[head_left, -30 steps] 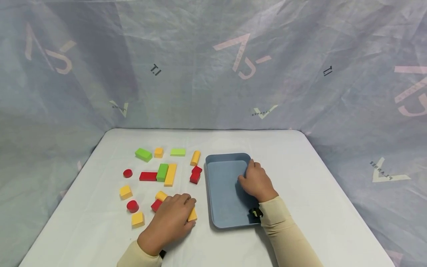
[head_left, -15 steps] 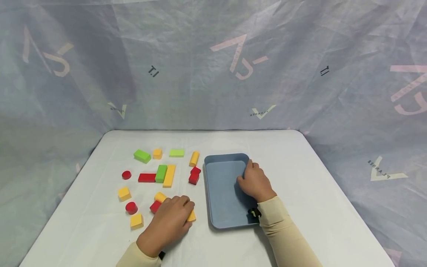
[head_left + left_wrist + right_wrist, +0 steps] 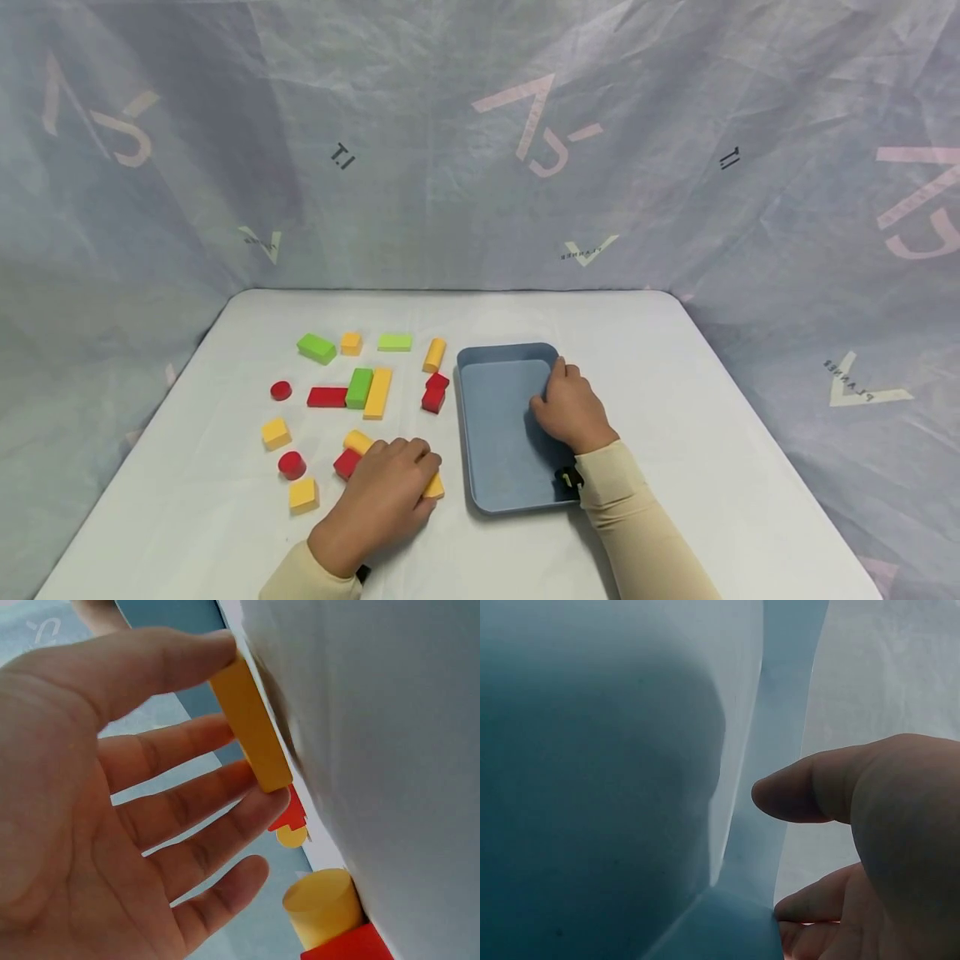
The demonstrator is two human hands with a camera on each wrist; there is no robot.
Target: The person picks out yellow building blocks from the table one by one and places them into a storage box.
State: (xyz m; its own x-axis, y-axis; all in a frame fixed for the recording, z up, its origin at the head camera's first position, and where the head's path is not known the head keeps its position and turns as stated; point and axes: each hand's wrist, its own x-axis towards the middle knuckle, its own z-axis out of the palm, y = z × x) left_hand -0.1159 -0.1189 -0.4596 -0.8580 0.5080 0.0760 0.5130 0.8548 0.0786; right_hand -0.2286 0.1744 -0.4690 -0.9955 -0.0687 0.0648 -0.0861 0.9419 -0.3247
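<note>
Smooth red discs (image 3: 291, 465) and yellow cubes (image 3: 303, 496) lie left on a white desk (image 3: 675, 417). Near, the left hand (image 3: 386, 487) pinches a rectangular yellow block (image 3: 253, 724). Rightward, the right hand (image 3: 576, 410) straddles a shallow blue-grey tray's (image 3: 495, 425) right wall; its grip is unclear.

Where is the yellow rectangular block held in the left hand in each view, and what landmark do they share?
Head: lower middle, the yellow rectangular block partly covered by the left hand.
Left wrist: upper middle, the block in that hand's grip.
Right wrist: not in it.
Shared landmark: the blue-grey rectangular tray, right of the block in head, at the top in left wrist, filling much of the left in right wrist.
</note>
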